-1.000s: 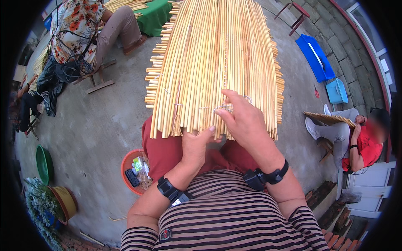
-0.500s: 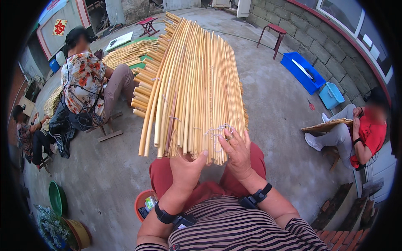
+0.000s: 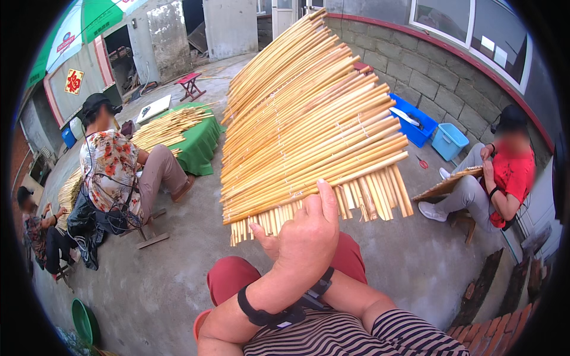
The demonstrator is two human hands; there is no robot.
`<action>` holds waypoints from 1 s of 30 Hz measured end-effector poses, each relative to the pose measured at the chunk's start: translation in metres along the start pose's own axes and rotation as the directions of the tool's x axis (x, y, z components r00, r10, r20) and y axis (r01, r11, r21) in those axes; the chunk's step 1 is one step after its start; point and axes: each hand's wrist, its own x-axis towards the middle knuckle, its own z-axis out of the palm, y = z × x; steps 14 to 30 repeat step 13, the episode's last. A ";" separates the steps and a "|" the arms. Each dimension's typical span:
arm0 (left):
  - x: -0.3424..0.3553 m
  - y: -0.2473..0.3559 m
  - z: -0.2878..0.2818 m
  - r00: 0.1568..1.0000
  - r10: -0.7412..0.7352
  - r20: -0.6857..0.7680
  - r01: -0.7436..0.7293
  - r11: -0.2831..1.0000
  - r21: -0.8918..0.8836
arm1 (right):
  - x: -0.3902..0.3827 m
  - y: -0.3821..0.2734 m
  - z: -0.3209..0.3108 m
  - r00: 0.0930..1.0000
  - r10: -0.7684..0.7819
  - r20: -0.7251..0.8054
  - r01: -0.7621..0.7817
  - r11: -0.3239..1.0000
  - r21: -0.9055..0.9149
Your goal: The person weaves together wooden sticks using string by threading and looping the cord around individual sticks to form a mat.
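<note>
A mat of stitched reeds (image 3: 297,133) stands raised before me. White thread runs across its yellow stalks. A second layer of reeds (image 3: 371,193) at another angle pokes out below the near edge. My left hand (image 3: 303,231) grips that edge, one finger lying up over the stalks and the others bent around the lower layer. My right forearm (image 3: 353,293) comes in from the right and passes behind my left wrist, which hides my right hand. I cannot see what it touches. Both wrists wear black straps.
On the left, a seated person in a floral shirt (image 3: 113,160) is near a green-covered table (image 3: 199,148) bearing loose reeds. Another person sits farther left. At right, a person in red (image 3: 513,169) holds a mat. Blue bins (image 3: 449,141) and red scissors (image 3: 422,162) lie beyond.
The mat has turned, so its top stalks now run sideways and the lower layer shows at the near edge. My left hand has moved right; my right hand has gone out of sight.
</note>
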 end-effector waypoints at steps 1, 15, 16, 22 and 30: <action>-0.008 0.007 0.016 0.997 0.030 0.064 -0.033 0.998 0.060 | 0.008 0.012 0.013 0.998 0.068 -0.012 -0.068 0.998 0.002; -0.096 0.045 0.138 0.909 0.141 0.392 -0.174 0.983 0.051 | -0.152 0.080 -0.024 0.750 0.661 0.019 -0.660 0.751 -0.035; -0.096 0.045 0.138 0.909 0.141 0.392 -0.174 0.983 0.051 | -0.152 0.080 -0.024 0.750 0.661 0.019 -0.660 0.751 -0.035; -0.096 0.045 0.138 0.909 0.141 0.392 -0.174 0.983 0.051 | -0.152 0.080 -0.024 0.750 0.661 0.019 -0.660 0.751 -0.035; -0.096 0.045 0.138 0.909 0.141 0.392 -0.174 0.983 0.051 | -0.152 0.080 -0.024 0.750 0.661 0.019 -0.660 0.751 -0.035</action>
